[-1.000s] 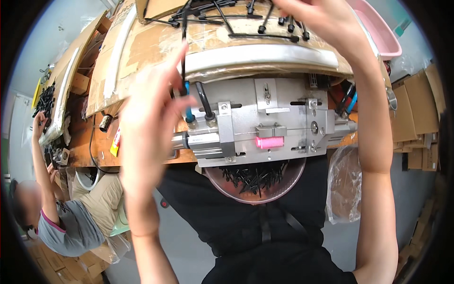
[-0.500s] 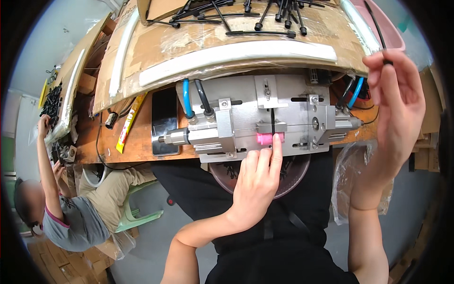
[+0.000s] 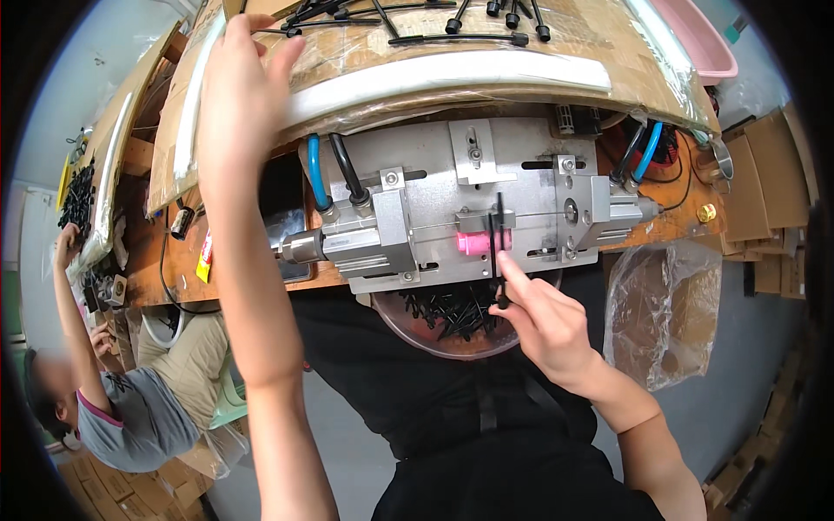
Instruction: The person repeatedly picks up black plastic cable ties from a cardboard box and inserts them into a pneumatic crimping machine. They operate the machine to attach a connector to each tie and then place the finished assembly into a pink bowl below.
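At the metal fixture (image 3: 521, 156) on the bench's front edge, my right hand (image 3: 556, 334) pinches a thin black rod with a thicker end (image 3: 502, 300) between thumb and forefinger. The rod stands across the front of a pink block (image 3: 473, 243), which sits mid-fixture before a small metal holder. My left hand (image 3: 239, 104) reaches over the cardboard at the upper left, slightly blurred. Its thumb and fingers are apart around the end of another black rod (image 3: 294, 32), and no grip on it shows.
Several capped black rods (image 3: 456, 39) lie on the cardboard sheet (image 3: 347, 65). Metal cylinders with blue and black hoses (image 3: 320, 178) flank the fixture. Beneath it a bowl (image 3: 408, 334) holds many black pieces. A phone (image 3: 287, 217) lies on the left. Another person (image 3: 130, 408) works at far left.
My left hand has left the pink block and moved up-left to the rods on the cardboard. My right hand has come down from the right, bringing its black rod to the block.
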{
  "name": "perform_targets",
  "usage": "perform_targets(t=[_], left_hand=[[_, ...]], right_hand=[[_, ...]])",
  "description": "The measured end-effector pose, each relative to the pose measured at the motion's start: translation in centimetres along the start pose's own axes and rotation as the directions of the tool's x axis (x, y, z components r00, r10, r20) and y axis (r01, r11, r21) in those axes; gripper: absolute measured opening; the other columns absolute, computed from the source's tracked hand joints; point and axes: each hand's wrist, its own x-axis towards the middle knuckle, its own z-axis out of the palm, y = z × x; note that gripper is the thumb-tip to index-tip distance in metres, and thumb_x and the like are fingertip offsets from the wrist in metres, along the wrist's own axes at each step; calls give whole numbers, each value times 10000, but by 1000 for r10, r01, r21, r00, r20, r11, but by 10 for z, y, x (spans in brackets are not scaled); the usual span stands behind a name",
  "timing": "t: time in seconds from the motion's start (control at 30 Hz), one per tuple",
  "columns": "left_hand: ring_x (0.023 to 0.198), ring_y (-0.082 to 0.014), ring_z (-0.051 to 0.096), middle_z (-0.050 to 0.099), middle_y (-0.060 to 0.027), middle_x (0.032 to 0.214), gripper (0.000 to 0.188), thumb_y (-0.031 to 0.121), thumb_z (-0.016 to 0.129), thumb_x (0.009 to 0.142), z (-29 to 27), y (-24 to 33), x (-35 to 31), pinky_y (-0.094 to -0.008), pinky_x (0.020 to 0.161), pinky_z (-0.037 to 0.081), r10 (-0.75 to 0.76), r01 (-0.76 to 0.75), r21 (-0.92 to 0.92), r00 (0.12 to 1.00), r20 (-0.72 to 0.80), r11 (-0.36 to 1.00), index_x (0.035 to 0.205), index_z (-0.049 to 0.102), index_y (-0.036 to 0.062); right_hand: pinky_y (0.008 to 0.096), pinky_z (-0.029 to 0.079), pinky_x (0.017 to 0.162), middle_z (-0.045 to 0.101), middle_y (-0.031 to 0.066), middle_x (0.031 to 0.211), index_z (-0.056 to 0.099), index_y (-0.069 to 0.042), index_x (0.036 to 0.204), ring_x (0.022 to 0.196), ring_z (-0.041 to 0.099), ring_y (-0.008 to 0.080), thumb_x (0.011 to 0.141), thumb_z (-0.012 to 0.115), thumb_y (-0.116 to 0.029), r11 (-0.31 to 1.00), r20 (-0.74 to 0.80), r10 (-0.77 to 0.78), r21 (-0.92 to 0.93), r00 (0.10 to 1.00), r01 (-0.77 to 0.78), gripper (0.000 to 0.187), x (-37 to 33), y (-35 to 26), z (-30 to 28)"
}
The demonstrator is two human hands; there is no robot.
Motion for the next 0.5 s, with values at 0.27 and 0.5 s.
perform_targets(t=[0.27,0.5], left_hand=[[728,-126,593,653,-71,833,254,173,734,850,9,-19,31,-275,668,487,-138,169,-137,968,209,976,990,631,-13],[808,-187,611,641,-102,901,227,-44,686,790,-45,77,-90,-295,692,481,-111,109,-300,994,11,948,998,622,20]], right_hand=[[348,472,561,526,84,671,546,22,1317,619,556,220,766,721,16,997,90,30,-72,996,-24,578,17,0,-2],[318,505,634,628,100,825,655,2,1046,709,614,223,779,708,-21,751,-66,-414,-588,908,300,273,137,18,-70]])
